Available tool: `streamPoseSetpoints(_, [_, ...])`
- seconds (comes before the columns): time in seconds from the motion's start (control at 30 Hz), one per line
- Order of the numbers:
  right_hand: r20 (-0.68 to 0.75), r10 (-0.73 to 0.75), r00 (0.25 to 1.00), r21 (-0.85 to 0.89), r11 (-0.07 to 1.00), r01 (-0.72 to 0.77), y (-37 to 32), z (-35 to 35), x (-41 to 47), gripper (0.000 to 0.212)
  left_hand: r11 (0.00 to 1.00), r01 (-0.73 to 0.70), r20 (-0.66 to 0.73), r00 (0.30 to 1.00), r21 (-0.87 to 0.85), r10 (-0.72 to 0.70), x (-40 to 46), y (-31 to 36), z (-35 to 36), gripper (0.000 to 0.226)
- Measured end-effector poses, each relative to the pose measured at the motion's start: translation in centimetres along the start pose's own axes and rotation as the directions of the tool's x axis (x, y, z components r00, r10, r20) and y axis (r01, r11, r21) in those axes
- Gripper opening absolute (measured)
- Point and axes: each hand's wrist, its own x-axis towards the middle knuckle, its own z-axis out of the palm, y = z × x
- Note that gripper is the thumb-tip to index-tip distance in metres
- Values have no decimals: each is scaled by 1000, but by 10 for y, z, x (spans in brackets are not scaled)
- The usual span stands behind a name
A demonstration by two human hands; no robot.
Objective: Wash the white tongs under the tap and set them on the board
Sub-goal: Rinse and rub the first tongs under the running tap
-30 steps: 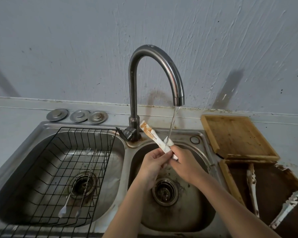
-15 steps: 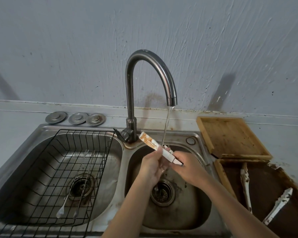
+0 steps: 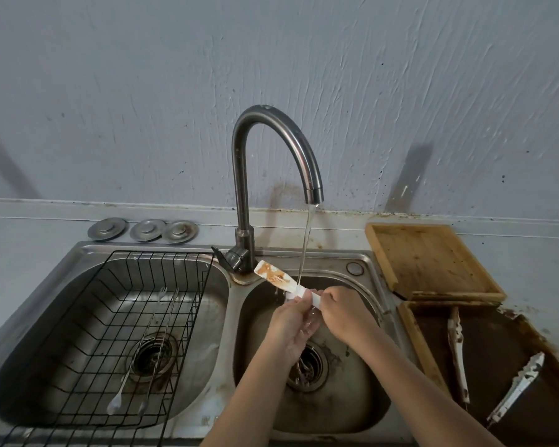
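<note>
The flat white plastic tongs, smeared with brown sauce, are being gripped by the closed left hand and right hand beneath the curved steel tap, where wetness risks slipping them into the right basin.

The white tongs carry orange-brown smears on the end pointing toward ten o'clock, under a dull grey steel tap. At three o'clock sits a pale yellow-brown board with streaky grain, and at four o'clock a dark brown tray holds two more white tongs flecked with brown. At eight o'clock a black wire rack crosses the grey sink; the wall is blue-grey with fine streaks.
</note>
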Motion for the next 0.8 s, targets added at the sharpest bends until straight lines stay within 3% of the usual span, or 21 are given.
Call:
streamPoseSetpoints(0.13, [-67, -37, 997, -166, 986, 25, -1, 6, -2, 38, 999, 45, -58, 997, -17, -46, 0, 1, -2, 36])
streamPoseSetpoints(0.3, [-104, -60, 993, -274, 961, 29, 0, 7, 6, 39, 998, 62, -14, 998, 31, -62, -5, 2, 0, 22])
streamPoseSetpoints(0.4, [-28, -160, 987, -292, 945, 145, 7, 5, 8, 37, 998, 62, -54, 997, -4, -62, -1, 8, -5, 17])
streamPoseSetpoints(0.5, [115, -237, 965, -174, 951, 254, 8, 6, 7, 24, 996, 9, -77, 997, -93, -16, 2, 13, -11, 22])
streamPoseSetpoints(0.57, [172, -240, 956, -59, 966, 253, 8, 8, 8, 20, 997, -56, -80, 995, -44, 52, 2, 18, -12, 22])
streamPoseSetpoints(0.67, [152, -217, 964, 86, 975, 206, 6, 11, 11, 17, 982, -155, -56, 985, 110, 162, -4, 28, -13, 23])
streamPoseSetpoints(0.8, [63, -194, 979, 150, 972, 182, -8, 13, 13, 34, 921, -242, -36, 964, 306, 265, -5, 34, -15, 29])
